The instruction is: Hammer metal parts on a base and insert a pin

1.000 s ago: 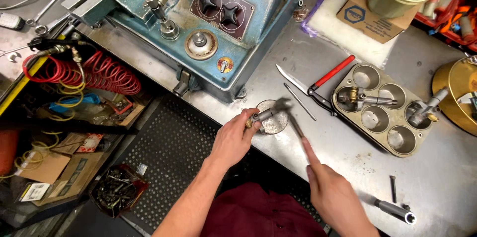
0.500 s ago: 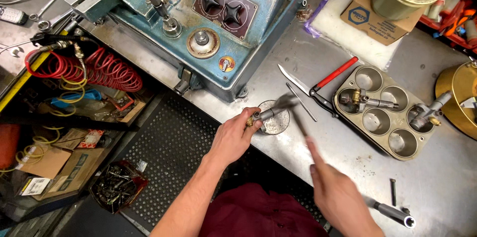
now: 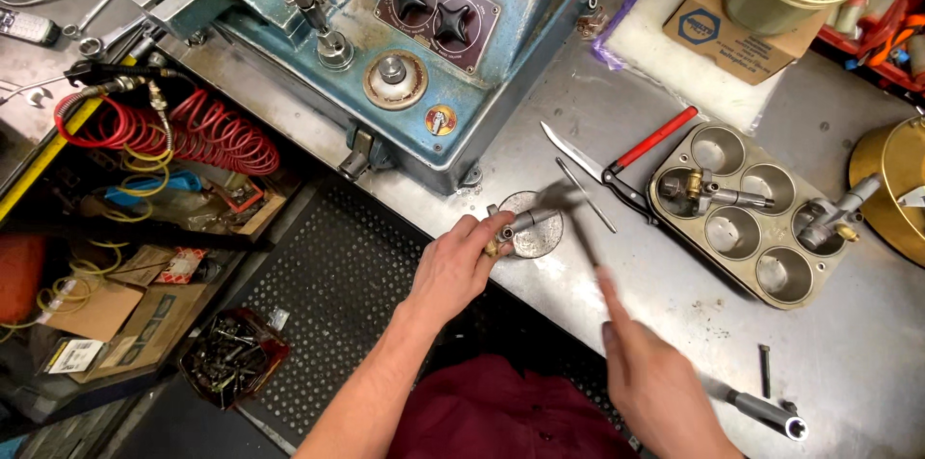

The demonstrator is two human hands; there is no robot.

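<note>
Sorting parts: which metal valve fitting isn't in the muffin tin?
The one pinched in the left hand, lying on the round metal disc. The other two sit in muffin tin cups.

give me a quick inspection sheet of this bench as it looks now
surface: grey metal bench, scuffed.
job's things: small metal valve fitting lying on a round metal disc; hammer motion-blurred over it.
clutter: muffin tin holding similar fittings; red-handled snips; cardboard box; socket driver.
grippers: left hand pinches the fitting; right hand grips the hammer handle.
cables: red coiled air hose, yellow coil beneath.
surroundings: blue machine with two knobs; black floor mat; tub of bolts.
</note>
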